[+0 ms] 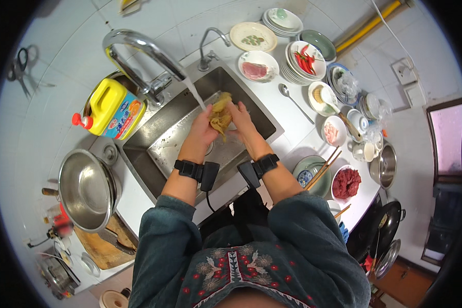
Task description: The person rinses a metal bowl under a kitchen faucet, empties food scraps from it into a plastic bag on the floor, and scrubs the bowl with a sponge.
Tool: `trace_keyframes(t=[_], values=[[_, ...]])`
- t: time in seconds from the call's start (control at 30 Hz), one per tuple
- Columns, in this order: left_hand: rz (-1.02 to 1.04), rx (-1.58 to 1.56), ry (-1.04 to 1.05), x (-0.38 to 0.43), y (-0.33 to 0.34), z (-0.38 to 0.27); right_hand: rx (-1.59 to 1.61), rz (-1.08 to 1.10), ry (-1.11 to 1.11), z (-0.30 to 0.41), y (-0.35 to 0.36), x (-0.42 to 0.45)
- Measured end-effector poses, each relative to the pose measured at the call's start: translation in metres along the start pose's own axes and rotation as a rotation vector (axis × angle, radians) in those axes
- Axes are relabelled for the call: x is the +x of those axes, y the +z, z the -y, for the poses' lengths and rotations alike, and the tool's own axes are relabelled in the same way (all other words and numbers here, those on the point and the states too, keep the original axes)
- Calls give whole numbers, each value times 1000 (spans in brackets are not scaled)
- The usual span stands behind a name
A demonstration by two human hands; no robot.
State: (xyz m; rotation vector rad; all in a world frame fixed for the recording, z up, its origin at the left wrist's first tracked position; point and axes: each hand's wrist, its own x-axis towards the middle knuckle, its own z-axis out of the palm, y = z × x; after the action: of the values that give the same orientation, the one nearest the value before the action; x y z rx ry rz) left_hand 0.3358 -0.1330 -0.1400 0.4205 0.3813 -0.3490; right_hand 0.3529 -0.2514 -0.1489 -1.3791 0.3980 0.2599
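Between my two hands, over the stainless-steel sink, is a limp yellow-green clump that looks like pickled mustard greens. My left hand grips its left side, fingertips beside the falling water. On the other side my right hand holds it with curled fingers. A pale surface, too hidden to name, shows by the right palm. Water runs from the tall chrome faucet down to the clump and the left fingertips. Black straps with small boxes circle both wrists.
Left of the sink stand a yellow detergent jug and stacked steel basins; a cleaver lies on a wooden board. To the right are a spoon, bowls of red chilies and minced meat, chopsticks and a wok.
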Motion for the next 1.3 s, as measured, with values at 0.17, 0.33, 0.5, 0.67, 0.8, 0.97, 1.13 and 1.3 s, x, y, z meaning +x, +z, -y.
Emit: trace_keyframes(t=[0.17, 0.33, 0.5, 0.67, 0.8, 0.97, 1.13, 1.3], values=[[-132, 255, 12, 6, -20, 0, -75, 163, -109, -12, 2, 12], [-287, 229, 60, -5, -35, -8, -582, 31, -793, -4, 36, -23], [-95, 259, -70, -16, -31, -10, -481, 38, -566, -13, 69, -39], [-127, 407, 47, 0, -37, -17, -757, -354, -827, -27, 58, -24], [-53, 485, 69, 20, -50, -27, -480, 34, -423, -29, 39, -2], [-86, 485, 119, 0, -35, -18, -519, 141, -194, -22, 17, -8], [-57, 684, 193, 5, -48, -34, 128, 733, 163, 8, -9, -47], [132, 660, 250, -23, -14, -10, 189, 722, 123, -12, 6, -36]])
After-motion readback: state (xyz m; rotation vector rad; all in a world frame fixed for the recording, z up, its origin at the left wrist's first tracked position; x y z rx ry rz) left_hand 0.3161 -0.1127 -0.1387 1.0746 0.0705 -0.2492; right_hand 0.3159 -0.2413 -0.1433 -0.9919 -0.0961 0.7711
